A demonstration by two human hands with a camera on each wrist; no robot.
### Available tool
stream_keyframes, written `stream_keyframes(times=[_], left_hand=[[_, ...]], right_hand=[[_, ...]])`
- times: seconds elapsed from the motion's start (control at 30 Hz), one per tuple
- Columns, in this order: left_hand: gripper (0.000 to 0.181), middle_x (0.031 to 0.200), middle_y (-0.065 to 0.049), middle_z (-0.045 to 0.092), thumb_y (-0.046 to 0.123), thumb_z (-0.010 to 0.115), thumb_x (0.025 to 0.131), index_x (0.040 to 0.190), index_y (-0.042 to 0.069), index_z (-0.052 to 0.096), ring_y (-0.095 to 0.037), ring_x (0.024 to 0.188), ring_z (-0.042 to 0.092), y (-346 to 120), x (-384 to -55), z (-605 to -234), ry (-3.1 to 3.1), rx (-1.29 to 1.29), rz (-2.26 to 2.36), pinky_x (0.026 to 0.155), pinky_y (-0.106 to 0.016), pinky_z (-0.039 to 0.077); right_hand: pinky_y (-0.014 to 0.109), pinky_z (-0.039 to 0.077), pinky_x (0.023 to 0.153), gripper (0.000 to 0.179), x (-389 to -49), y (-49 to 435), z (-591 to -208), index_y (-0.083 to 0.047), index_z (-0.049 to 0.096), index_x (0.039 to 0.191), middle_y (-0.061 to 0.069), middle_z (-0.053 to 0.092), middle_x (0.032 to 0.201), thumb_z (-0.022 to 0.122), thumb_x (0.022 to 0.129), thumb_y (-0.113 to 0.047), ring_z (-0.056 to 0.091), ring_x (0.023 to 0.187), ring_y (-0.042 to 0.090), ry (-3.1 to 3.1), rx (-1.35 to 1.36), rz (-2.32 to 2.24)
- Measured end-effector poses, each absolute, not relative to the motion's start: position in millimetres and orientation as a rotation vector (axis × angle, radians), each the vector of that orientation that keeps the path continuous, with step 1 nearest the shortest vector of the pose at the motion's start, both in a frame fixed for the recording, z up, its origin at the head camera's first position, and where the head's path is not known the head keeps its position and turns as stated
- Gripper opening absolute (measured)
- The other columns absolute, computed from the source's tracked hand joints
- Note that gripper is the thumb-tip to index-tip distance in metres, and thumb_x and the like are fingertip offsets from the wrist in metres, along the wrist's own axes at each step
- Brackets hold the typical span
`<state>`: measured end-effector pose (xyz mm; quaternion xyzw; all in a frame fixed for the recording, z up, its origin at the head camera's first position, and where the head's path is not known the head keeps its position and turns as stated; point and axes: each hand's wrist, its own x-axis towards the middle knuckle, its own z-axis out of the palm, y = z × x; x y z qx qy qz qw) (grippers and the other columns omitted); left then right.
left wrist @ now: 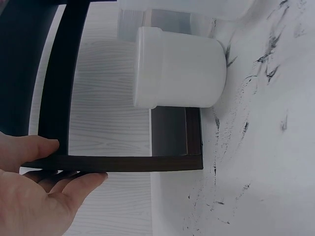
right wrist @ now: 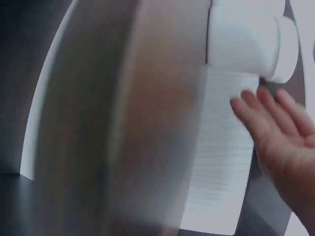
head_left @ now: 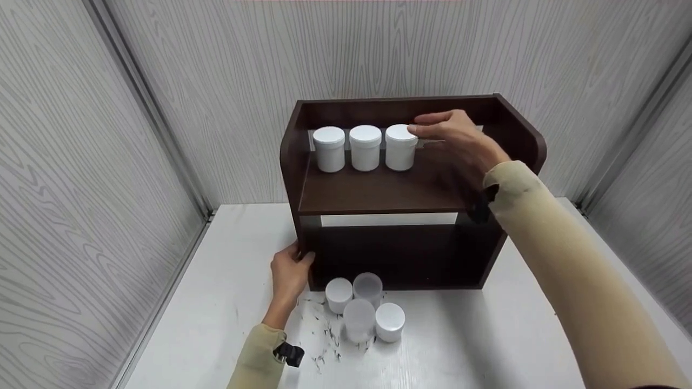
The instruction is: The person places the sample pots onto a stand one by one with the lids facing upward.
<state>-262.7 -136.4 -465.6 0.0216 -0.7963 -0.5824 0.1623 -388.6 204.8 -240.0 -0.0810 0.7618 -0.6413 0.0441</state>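
Note:
A dark brown two-tier shelf (head_left: 378, 197) stands on the white table. Its left side panel is gripped by my left hand (head_left: 290, 270), thumb on one face and fingers on the other, as the left wrist view also shows. Three white lidded jars, a left jar (head_left: 330, 151), a middle jar (head_left: 365, 150) and a right jar (head_left: 400, 151), stand in a row on the upper tier. Beside the right jar is my right hand (head_left: 459, 138), its fingers extended. In the right wrist view a gap shows between those fingertips (right wrist: 236, 104) and the white jar (right wrist: 241, 39).
In front of the shelf stand two white lidded jars (head_left: 339, 294) (head_left: 390, 321) and two translucent containers (head_left: 359, 320) (head_left: 368, 286), close together. Dark marks streak the table (head_left: 319, 340) near them. Grey wood-grain walls (head_left: 216, 65) enclose the back and sides.

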Motion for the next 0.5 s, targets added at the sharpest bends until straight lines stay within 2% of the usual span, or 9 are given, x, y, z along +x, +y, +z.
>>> stream_keyframes(times=[0.13, 0.23, 0.33, 0.5], left_hand=[[0.048, 0.132, -0.032, 0.065, 0.005, 0.066, 0.098, 0.14, -0.017, 0.055, -0.04, 0.122, 0.067, -137, -262, -466, -2.263, 0.054, -1.682, 0.099, -0.046, 0.057], [0.048, 0.132, -0.032, 0.065, 0.006, 0.066, 0.098, 0.14, -0.016, 0.056, -0.039, 0.122, 0.066, -136, -262, -465, -2.268, 0.058, -1.679, 0.099, -0.045, 0.056], [0.047, 0.132, -0.031, 0.065, 0.005, 0.066, 0.098, 0.14, -0.015, 0.057, -0.038, 0.122, 0.066, -136, -262, -465, -2.271, 0.06, -1.674, 0.099, -0.045, 0.056], [0.046, 0.132, -0.03, 0.066, 0.004, 0.066, 0.098, 0.139, -0.013, 0.059, -0.038, 0.121, 0.067, -137, -261, -465, -2.27, 0.06, -1.675, 0.099, -0.046, 0.056]], right_hand=[[0.042, 0.052, 0.104, 0.063, -372, 201, -242, -0.002, 0.072, 0.132, 0.011, 0.072, 0.128, 0.087, 0.087, -0.044, 0.067, 0.119, 0.023, 2.67, -0.229, -1.955], [0.033, 0.054, 0.092, 0.049, -356, 197, -247, -0.008, 0.081, 0.117, 0.005, 0.077, 0.115, 0.086, 0.087, -0.047, 0.069, 0.107, 0.018, 2.918, -0.238, -1.93], [0.026, 0.052, 0.082, 0.036, -337, 194, -253, -0.011, 0.083, 0.107, 0.002, 0.079, 0.103, 0.086, 0.089, -0.042, 0.07, 0.096, 0.014, 3.042, -0.32, -1.957], [0.023, 0.054, 0.081, 0.024, -294, 189, -266, -0.003, 0.083, 0.103, 0.005, 0.079, 0.098, 0.086, 0.091, -0.023, 0.072, 0.09, 0.013, 3.018, -0.59, -2.108]])
